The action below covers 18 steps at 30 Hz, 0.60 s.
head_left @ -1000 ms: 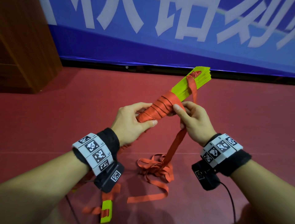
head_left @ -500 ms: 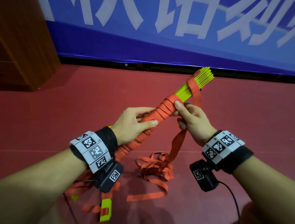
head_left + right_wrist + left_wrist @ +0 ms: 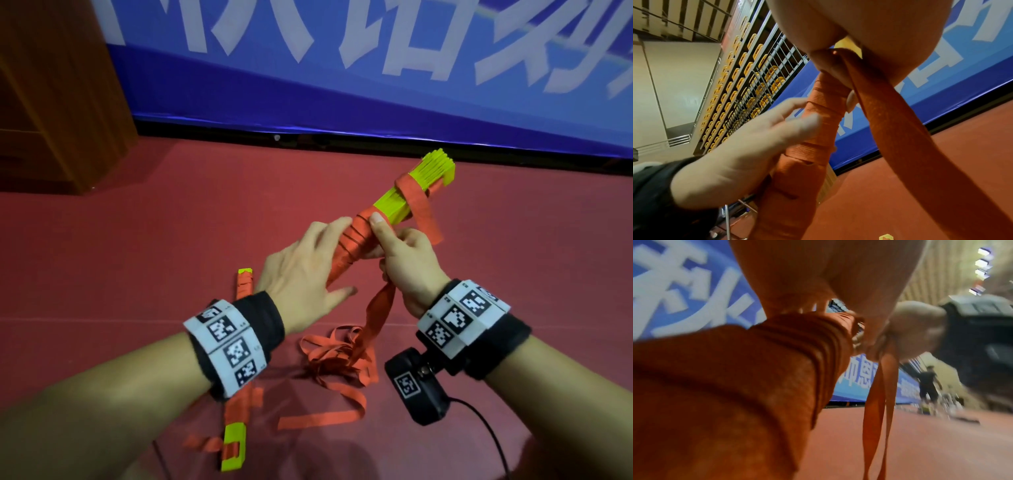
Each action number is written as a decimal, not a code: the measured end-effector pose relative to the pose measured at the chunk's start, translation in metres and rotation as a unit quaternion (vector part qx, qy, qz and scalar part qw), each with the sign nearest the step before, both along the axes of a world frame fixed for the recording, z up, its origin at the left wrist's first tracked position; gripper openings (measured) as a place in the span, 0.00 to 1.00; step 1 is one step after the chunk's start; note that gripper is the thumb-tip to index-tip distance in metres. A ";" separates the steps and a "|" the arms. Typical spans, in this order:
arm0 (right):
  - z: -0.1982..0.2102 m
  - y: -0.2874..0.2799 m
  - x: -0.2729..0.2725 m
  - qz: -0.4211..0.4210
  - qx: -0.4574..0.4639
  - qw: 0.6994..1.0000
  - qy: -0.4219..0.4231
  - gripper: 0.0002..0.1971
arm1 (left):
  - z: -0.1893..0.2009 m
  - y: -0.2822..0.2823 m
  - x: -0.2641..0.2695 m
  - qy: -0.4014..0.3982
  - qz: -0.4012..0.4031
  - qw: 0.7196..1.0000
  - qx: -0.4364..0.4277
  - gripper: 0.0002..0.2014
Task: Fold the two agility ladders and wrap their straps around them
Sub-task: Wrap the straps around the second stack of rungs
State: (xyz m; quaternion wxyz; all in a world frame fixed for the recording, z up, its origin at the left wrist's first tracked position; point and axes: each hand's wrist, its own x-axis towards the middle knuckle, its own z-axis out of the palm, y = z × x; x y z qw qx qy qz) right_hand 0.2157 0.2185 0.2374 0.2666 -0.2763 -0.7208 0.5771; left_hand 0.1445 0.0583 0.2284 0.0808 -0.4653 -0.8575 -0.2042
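Note:
A folded ladder bundle point(image 3: 394, 205) of yellow-green rungs points up and to the right, its lower half wound in orange strap point(image 3: 352, 246). My right hand point(image 3: 411, 267) grips it, thumb pressed on the top of the winding. The loose strap point(image 3: 376, 315) runs down through that fist to a tangled pile point(image 3: 339, 359) on the floor. My left hand point(image 3: 301, 263) touches the wound part from the left with straight, spread fingers. The right wrist view shows those fingers point(image 3: 793, 113) against the winding point(image 3: 818, 129). A second ladder point(image 3: 236, 435), strapped, lies on the floor under my left wrist.
The floor is red point(image 3: 171, 240). A blue banner point(image 3: 376, 85) runs along the wall behind, and a wooden cabinet point(image 3: 51, 102) stands at the back left. A black cable point(image 3: 493, 438) hangs from my right wrist camera. In the left wrist view a person point(image 3: 928, 386) stands far off.
My left hand has let go of the wound bundle and spread its fingers higher up against it. The bundle has swung to the right and steeper. My right hand keeps its grip.

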 end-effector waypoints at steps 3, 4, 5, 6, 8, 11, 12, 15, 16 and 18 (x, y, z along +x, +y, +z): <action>0.002 0.000 0.002 -0.016 -0.001 1.000 0.009 0.30 | -0.007 0.005 0.003 0.070 -0.002 0.997 -0.009 0.45; 0.004 -0.001 0.004 -0.019 -0.008 1.000 0.014 0.30 | -0.008 0.006 0.002 0.086 0.001 0.996 -0.011 0.45; 0.005 -0.001 0.005 -0.018 -0.007 1.000 0.016 0.31 | -0.008 0.007 0.000 0.096 0.002 0.995 -0.011 0.44; 0.006 -0.002 0.007 -0.019 -0.005 1.000 0.012 0.33 | -0.007 0.007 -0.002 0.102 0.002 0.995 -0.007 0.44; 0.004 0.001 0.009 -0.012 -0.004 1.000 0.013 0.31 | -0.007 0.006 -0.004 0.096 -0.002 0.995 0.004 0.42; 0.005 0.001 0.012 0.017 0.022 1.000 0.004 0.28 | -0.010 0.004 -0.007 0.063 -0.006 0.998 0.022 0.39; 0.007 0.001 0.013 0.020 0.034 0.999 -0.002 0.28 | -0.010 0.003 -0.007 0.056 -0.007 0.998 0.025 0.39; 0.014 0.001 0.017 0.032 0.035 0.999 0.015 0.18 | -0.007 0.003 -0.006 0.060 -0.001 0.998 0.025 0.38; 0.017 0.001 0.018 0.029 0.029 0.999 0.021 0.17 | -0.004 0.003 -0.005 0.063 0.004 0.998 0.024 0.37; 0.017 0.003 0.020 0.038 0.016 0.999 0.025 0.17 | 0.001 0.002 -0.005 0.055 0.013 0.998 0.027 0.37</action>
